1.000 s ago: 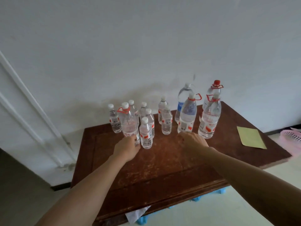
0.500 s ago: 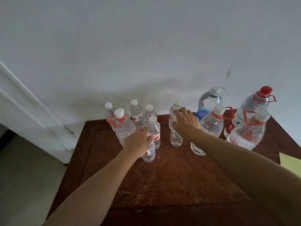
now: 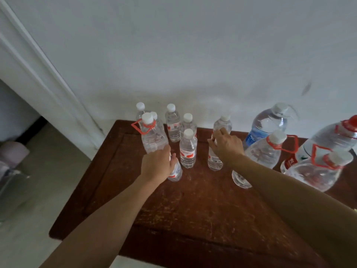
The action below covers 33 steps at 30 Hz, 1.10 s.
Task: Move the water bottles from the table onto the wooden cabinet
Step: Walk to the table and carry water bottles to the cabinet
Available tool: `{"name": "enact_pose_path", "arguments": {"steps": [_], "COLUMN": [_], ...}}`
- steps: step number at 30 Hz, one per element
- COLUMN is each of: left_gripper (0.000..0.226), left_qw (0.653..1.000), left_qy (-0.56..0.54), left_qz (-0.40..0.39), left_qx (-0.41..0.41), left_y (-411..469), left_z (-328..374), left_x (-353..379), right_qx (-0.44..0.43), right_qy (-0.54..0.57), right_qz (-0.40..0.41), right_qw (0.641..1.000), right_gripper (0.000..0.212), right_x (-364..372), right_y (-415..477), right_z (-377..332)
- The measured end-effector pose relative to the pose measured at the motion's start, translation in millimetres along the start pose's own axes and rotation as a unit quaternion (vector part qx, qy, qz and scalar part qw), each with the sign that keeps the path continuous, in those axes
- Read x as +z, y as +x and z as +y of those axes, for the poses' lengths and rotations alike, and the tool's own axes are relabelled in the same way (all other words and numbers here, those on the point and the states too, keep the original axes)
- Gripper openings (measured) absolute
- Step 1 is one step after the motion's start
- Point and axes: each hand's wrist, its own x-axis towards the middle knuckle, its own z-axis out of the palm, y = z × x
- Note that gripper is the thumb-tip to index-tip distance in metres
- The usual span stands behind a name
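Several clear water bottles stand at the back of a dark wooden table (image 3: 202, 206). My left hand (image 3: 156, 165) grips a small bottle (image 3: 175, 172) with a red and white label; only its lower part shows. My right hand (image 3: 225, 144) curls over the top of another small bottle (image 3: 214, 161) and hides its cap. Between my hands a third small bottle (image 3: 188, 149) stands upright, with more small ones behind it. A larger bottle with a red handle (image 3: 152, 136) stands just behind my left hand.
Several big bottles crowd the right: a blue-labelled one (image 3: 267, 122), two with red handles (image 3: 266, 149) (image 3: 316, 171) and a red-capped one (image 3: 332, 136). A white wall (image 3: 193, 55) backs the table. A white door frame (image 3: 38, 64) and bare floor (image 3: 48, 180) lie left.
The view has come closer to the table. My left hand has closed round the front small bottle. My right hand has dropped from the back bottle's cap onto the small bottle in front.
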Motion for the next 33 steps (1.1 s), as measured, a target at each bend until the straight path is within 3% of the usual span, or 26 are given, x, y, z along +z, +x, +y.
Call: {"name": "enact_pose_path", "arguments": {"steps": [9,18,26,33], "left_gripper": [0.028,0.026,0.027,0.031], "left_qw": [0.996,0.965,0.890,0.792], "left_qy": [-0.026,0.018,0.026,0.030], "left_qz": [0.023,0.014,0.008,-0.004], "left_qx": [-0.085,-0.262,-0.456,-0.610], "left_y": [-120,-352,-563,-735], "left_z": [-73,-185,-280,-360], "left_x": [-33,-76,-103,-103], "right_qx": [-0.131,-0.303,-0.499,-0.640], "right_qy": [0.014,0.060,0.092,0.095], "right_qz": [0.013,-0.011,-0.050,-0.084], "right_qw": [0.991,0.951,0.860,0.758], "right_gripper": [0.025,0.028,0.029,0.026], "right_x": [-15,-19,-8,28], "right_y": [-55,-169,-271,-361], "right_z": [-79,-285,-495,-693]}}
